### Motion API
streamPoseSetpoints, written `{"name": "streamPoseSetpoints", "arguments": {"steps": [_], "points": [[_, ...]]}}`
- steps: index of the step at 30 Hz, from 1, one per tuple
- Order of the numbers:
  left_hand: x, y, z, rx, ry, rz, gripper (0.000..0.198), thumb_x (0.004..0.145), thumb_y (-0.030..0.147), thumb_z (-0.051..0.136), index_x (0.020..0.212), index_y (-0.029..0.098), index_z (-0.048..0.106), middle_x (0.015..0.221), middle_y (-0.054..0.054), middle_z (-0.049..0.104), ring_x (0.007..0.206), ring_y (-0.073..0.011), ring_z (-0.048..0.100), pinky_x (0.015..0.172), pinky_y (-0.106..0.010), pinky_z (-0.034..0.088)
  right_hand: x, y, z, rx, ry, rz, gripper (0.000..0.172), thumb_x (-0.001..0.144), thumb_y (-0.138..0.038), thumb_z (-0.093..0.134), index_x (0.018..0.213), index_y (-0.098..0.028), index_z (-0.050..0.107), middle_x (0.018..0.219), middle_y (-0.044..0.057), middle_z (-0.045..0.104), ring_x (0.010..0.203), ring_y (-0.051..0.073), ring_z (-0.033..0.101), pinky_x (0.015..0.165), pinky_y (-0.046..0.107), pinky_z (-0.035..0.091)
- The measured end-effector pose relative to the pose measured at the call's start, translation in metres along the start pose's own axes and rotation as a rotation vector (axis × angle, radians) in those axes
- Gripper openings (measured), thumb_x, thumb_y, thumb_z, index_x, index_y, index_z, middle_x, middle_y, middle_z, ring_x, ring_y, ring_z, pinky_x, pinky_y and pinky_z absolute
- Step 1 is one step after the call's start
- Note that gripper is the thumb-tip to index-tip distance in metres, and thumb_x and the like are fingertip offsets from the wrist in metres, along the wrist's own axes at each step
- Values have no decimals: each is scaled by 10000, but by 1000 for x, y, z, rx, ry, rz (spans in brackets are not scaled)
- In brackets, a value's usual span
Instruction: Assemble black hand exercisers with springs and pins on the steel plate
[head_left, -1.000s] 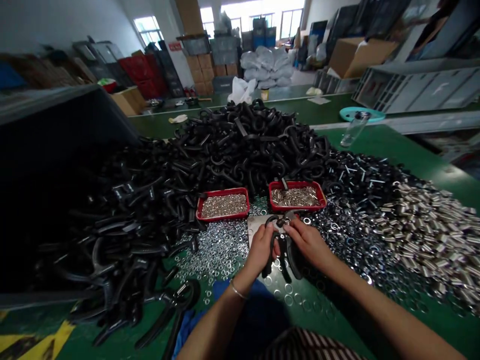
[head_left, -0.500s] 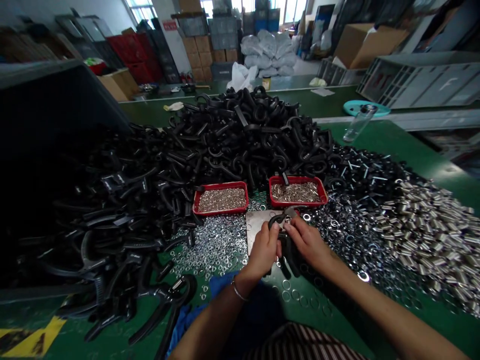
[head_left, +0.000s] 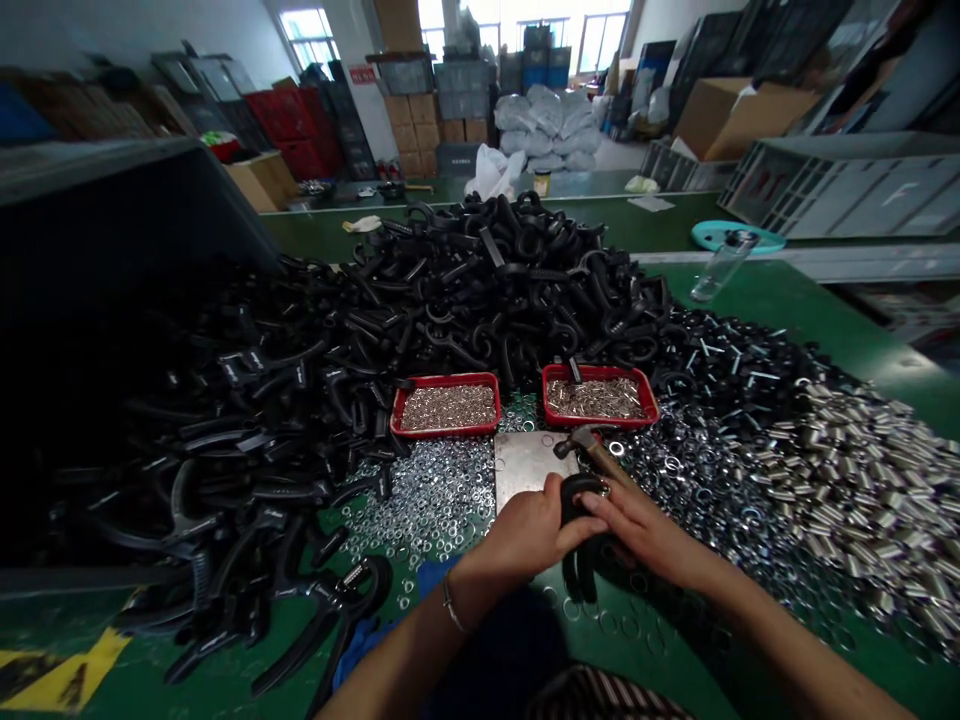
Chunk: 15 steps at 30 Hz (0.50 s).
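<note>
Your left hand (head_left: 526, 530) is closed around a curved black plastic grip (head_left: 575, 503); your right hand (head_left: 651, 530) pinches its upper end with the fingertips. Hammer (head_left: 598, 452) just above, its head beside a steel plate (head_left: 527, 465). Past these, two red trays (head_left: 442, 378) (head_left: 600, 368) hold small metal parts. Loose steel washers (head_left: 424, 500) lie left, silver sleeves (head_left: 847, 490) right, heaped black grips (head_left: 480, 290) beyond.

Your left hand (head_left: 529, 530) wrapped a black plastic hand gripper (head_left: 576, 510), its curved handles pointing down, while your right hand (head_left: 645, 535) pressed its top, beside a small steel-headed hammer (head_left: 571, 442) tilted over a steel plate's corner.
</note>
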<state>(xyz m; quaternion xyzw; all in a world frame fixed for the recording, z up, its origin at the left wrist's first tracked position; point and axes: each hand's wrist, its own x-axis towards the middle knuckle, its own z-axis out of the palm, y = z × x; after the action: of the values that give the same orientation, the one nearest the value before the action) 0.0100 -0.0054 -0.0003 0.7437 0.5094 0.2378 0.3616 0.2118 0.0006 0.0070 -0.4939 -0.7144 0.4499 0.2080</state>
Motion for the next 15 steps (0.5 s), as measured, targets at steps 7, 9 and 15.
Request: {"name": "streamPoseSetpoints", "arguments": {"steps": [7,9,15], "points": [[17,-21,-14,162,-27,-33,581,766,642,671,1106,176,594,901,-165,716,796,-323,688,650,-331,465,28,-6,9,-140,-52,31,367,984,-500,447,980,-182,630,700,40,667,627,184,621,628,293,486],[31,-25,-22,315,-32,-105,531,787,617,661,1071,170,630,950,-188,719,846,-347,692,695,-364,480,52,-11,-5,-357,94,-87,329,963,-441,526,1102,-168,645,969,104,705,899,219,652,810,322,489],[81,-9,-42,697,-108,25,360,871,478,621,986,145,696,1015,-173,714,975,-330,672,835,-386,484,115,-1,-76,-742,293,27,230,969,-262,522,984,-154,726,1071,121,666,1088,224,599,925,309,451]]}}
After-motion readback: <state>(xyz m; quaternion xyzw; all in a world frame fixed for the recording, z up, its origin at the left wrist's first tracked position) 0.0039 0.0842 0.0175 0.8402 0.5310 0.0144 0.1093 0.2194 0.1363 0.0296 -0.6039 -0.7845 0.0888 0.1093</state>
